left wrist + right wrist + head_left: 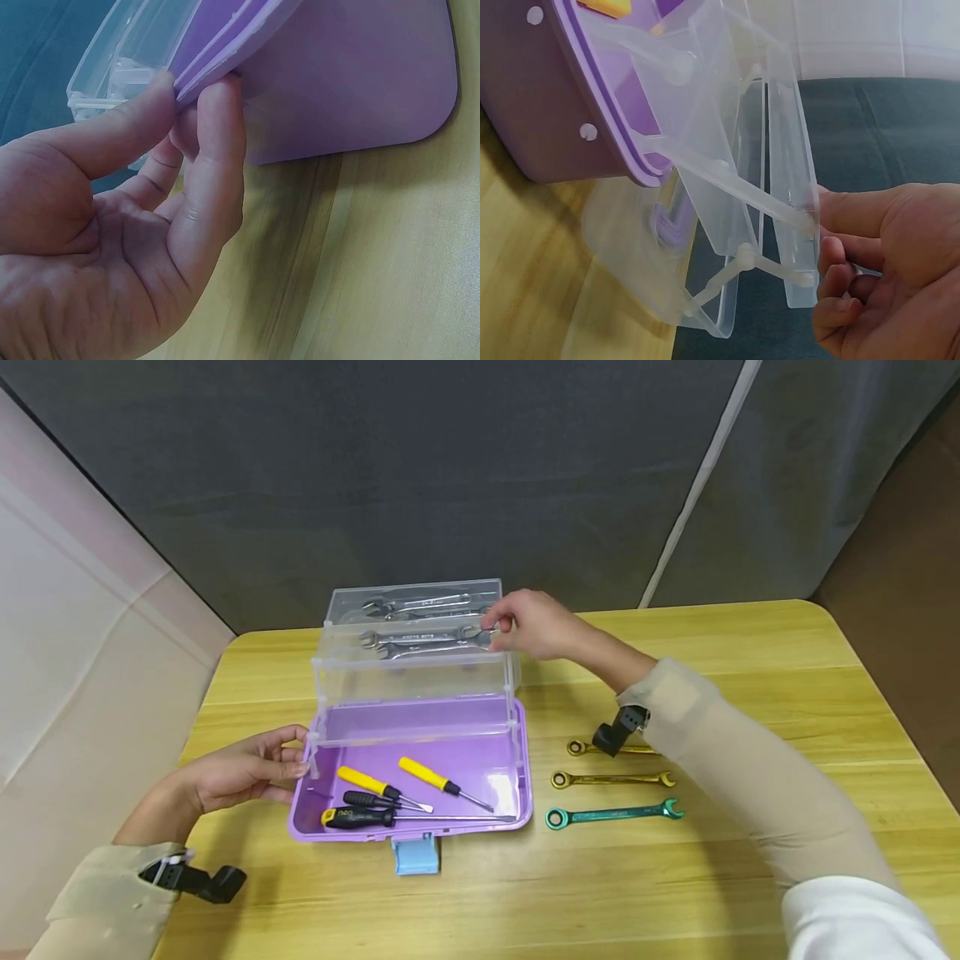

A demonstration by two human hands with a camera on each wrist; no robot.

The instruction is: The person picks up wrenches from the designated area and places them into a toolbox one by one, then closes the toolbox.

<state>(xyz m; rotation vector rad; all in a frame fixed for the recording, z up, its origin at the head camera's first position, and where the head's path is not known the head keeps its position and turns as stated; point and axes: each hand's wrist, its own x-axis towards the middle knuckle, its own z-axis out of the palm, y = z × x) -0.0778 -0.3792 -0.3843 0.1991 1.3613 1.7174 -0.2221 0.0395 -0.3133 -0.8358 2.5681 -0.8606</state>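
My left hand [243, 768] pinches the left rim of an open purple toolbox [525, 768] between thumb and fingers, as the left wrist view also shows. My right hand [536, 622] is over the right end of the raised clear tray [412, 681], its curled fingers pinching the end of a silver wrench [431, 649]. That wrench lies slightly slanted in the tray, beside another silver wrench [416, 637]. In the right wrist view, the tray wall [791, 187] hides the fingertips. More silver wrenches [431, 603] lie in the clear compartment behind.
Screwdrivers with yellow [363, 779] and black [358, 817] handles lie inside the purple base. A blue latch [416, 856] hangs at its front. To the right, gold [611, 779] and green [615, 814] ratchet wrenches lie on the wooden table [570, 902]. A dark partition [450, 485] stands behind.
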